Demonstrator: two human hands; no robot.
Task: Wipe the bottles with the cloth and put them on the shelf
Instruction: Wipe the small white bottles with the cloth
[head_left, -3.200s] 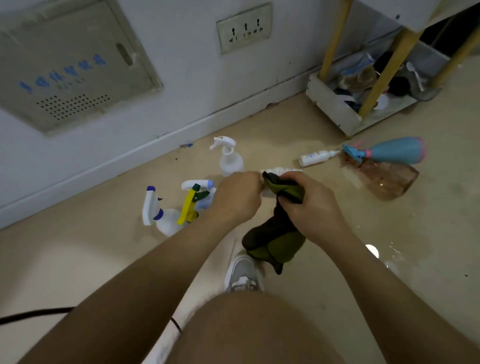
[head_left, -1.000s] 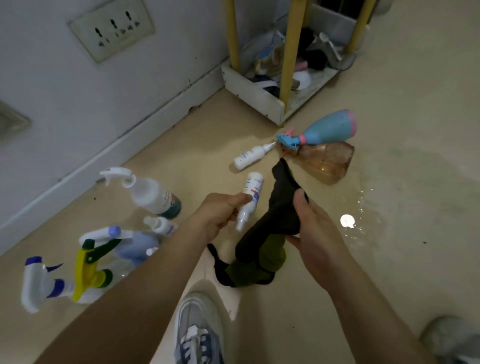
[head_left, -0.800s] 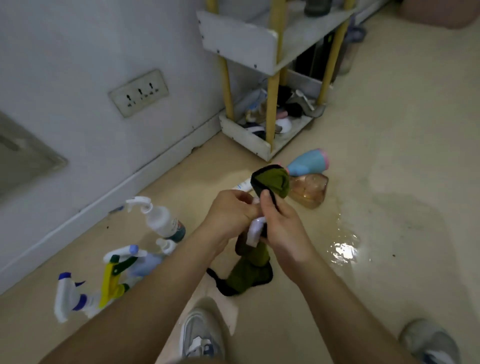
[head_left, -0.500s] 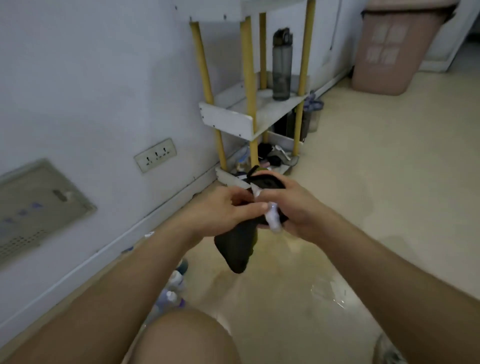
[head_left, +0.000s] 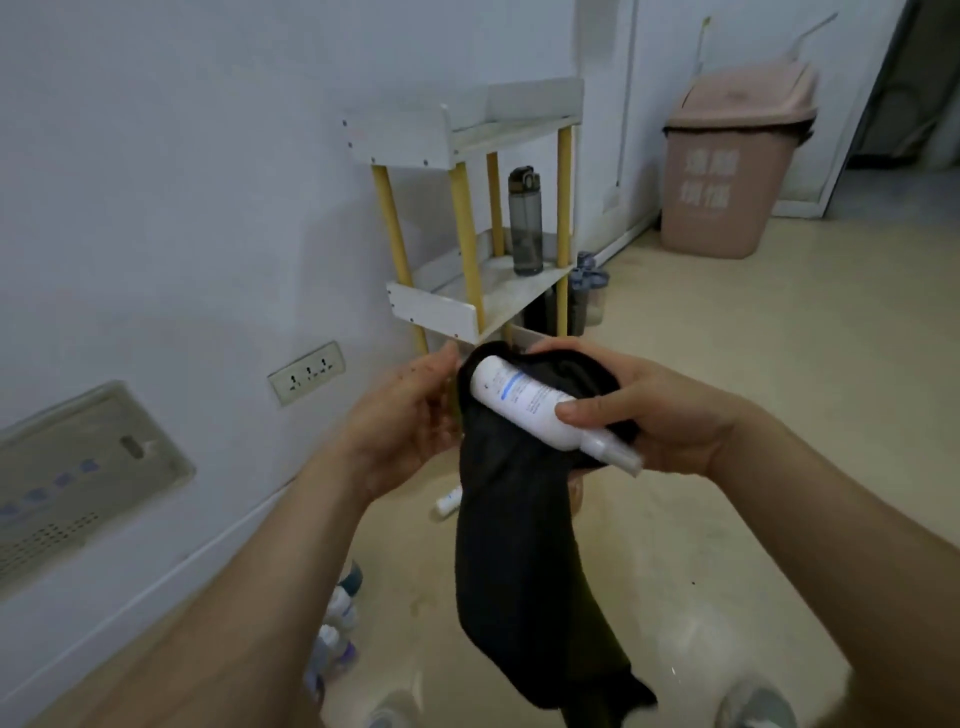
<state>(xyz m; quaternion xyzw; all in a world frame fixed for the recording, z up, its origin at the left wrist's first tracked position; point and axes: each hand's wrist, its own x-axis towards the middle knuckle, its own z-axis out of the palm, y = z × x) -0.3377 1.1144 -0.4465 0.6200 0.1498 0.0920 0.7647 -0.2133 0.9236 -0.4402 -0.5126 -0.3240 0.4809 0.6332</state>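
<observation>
A small white spray bottle (head_left: 519, 400) with a blue label lies tilted across a dark cloth (head_left: 514, 571), nozzle pointing down and to the right. My right hand (head_left: 670, 415) holds the bottle and the cloth's top together, thumb pressed on the bottle's body. The rest of the cloth hangs down in front of my legs. My left hand (head_left: 405, 426) is beside the cloth's left edge with relaxed fingers, touching or nearly touching it and gripping nothing. The white shelf (head_left: 441, 312) with yellow posts stands against the wall just behind my hands.
A dark water bottle (head_left: 525, 223) stands on the shelf's middle level. A pink bin (head_left: 727, 161) sits at the back right. One small white bottle (head_left: 449, 503) and several others (head_left: 337, 618) lie on the wet floor by the wall. A wall socket (head_left: 307, 372) is left.
I have stood up and the view has risen from the floor to the shelf. The bottle passed from my left hand into my right, which now holds it on the cloth.
</observation>
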